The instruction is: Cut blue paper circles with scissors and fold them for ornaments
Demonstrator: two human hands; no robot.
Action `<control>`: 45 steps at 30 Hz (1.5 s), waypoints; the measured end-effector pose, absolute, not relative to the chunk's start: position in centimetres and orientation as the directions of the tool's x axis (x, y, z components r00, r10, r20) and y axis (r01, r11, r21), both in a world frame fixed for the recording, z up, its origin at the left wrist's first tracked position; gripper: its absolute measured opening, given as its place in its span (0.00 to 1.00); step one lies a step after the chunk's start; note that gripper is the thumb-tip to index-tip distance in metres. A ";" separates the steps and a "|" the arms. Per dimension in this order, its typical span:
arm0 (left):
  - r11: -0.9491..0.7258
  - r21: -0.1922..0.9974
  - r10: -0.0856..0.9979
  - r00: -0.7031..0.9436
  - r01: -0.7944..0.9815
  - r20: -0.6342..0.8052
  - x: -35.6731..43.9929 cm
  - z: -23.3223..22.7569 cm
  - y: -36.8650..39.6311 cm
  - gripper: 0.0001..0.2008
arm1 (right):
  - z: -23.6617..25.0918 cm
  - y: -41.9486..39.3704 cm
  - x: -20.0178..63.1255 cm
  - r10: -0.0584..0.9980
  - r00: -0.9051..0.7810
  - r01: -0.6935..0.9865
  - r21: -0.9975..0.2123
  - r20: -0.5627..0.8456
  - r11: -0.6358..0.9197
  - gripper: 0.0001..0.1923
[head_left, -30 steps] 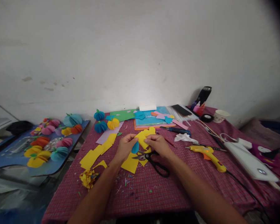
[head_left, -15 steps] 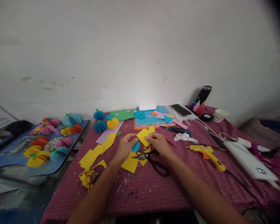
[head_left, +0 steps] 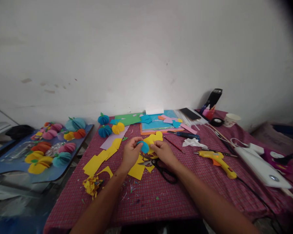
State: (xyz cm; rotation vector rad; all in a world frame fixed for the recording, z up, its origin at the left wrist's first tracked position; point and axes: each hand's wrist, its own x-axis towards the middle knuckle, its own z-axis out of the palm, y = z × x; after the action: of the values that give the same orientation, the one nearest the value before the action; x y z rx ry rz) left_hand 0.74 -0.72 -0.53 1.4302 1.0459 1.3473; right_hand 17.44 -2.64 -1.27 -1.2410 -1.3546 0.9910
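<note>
A small blue folded paper piece is pinched between the fingers of the left hand, just above the middle of the bench, which is covered with a red checked cloth. A yellow cut paper shape is gripped by the right hand, its fingers closed on the near edge, and it is held against the blue piece so that the two overlap. Directly beneath the hands, black-handled scissors are laid on loose yellow paper offcuts. More yellow paper squares are spread to the left, and a crumpled yellow scrap bundle is seen near the left near edge. At the right, a yellow hot glue gun is rested on the cloth, with a crumpled white tissue just beyond it. At the far side, sheets of green, blue and orange paper are stacked, with blue and yellow folded paper balls beside them to the left. A black cylindrical bottle and a white paper cup are placed at the far right corner. On a separate blue board at the left, many coloured paper pumpkins are gathered.
</note>
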 end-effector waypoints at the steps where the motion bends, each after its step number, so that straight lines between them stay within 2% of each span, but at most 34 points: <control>1: -0.272 0.962 0.961 0.061 0.025 0.270 0.8 -0.4 -0.9 0.11 | -1.2 -2.7 17.4 0.989 0.027 0.166 -0.976 0.145 0.139 0.16; 8: -0.390 0.916 0.917 0.133 0.098 0.376 0.9 0.5 -1.9 0.08 | -1.1 -3.2 17.3 0.989 -0.062 0.149 -0.978 0.137 0.145 0.15; 11: -0.388 0.919 0.918 0.119 0.069 0.379 1.0 0.6 -1.8 0.13 | -1.1 -3.1 17.4 0.989 -0.038 0.157 -0.977 0.141 0.145 0.13; 13: -0.339 0.941 0.939 0.067 0.003 0.338 1.0 0.3 -1.5 0.22 | -0.9 -3.1 17.6 0.988 -0.026 0.155 -0.976 0.149 0.152 0.13; 15: -0.202 0.972 0.976 0.057 -0.118 0.210 0.9 0.0 -1.2 0.31 | -0.7 -3.1 17.9 0.985 -0.028 0.152 -0.974 0.168 0.171 0.11; 16: -0.099 0.977 0.987 0.105 -0.186 0.120 0.9 -0.2 -1.1 0.32 | -0.5 -3.1 18.0 0.983 -0.033 0.151 -0.971 0.182 0.185 0.11; 19: 0.176 0.938 0.940 0.334 -0.298 -0.070 0.8 -0.5 -1.0 0.24 | -0.4 -3.1 18.2 0.973 -0.044 0.156 -0.961 0.225 0.229 0.10; 21: 0.229 0.925 0.916 0.388 -0.304 -0.099 0.9 -0.5 -1.1 0.17 | -0.5 -3.1 18.2 0.970 -0.043 0.165 -0.955 0.241 0.245 0.10; 25: 0.207 0.930 0.940 0.323 -0.302 -0.105 1.0 -0.4 -1.2 0.16 | -0.8 -3.1 17.8 0.972 -0.020 0.093 -0.967 0.236 0.237 0.09; 28: 0.202 0.930 0.946 0.308 -0.306 -0.104 1.1 -0.5 -1.1 0.17 | -0.9 -3.0 17.5 0.984 0.001 -0.047 -0.983 0.176 0.176 0.19; 30: 0.196 0.932 0.948 0.302 -0.306 -0.100 1.1 -0.6 -1.1 0.17 | -0.9 -2.9 17.5 0.992 -0.005 -0.089 -0.988 0.129 0.128 0.20; 33: 0.190 0.935 0.950 0.296 -0.299 -0.098 1.2 -0.9 -1.1 0.17 | -1.0 -2.7 17.5 0.996 0.013 -0.058 -0.995 0.086 0.087 0.14; 45: 0.192 0.929 0.941 0.329 -0.316 -0.082 1.4 -0.9 -1.2 0.15 | -1.6 -2.5 17.8 0.996 0.038 0.017 -0.996 0.087 0.086 0.15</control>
State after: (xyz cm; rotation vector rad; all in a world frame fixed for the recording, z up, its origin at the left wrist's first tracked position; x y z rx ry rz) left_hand 1.37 -1.19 -0.94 0.9869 0.7940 1.0266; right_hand 17.80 -2.49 -1.55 -1.1749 -1.2316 1.1097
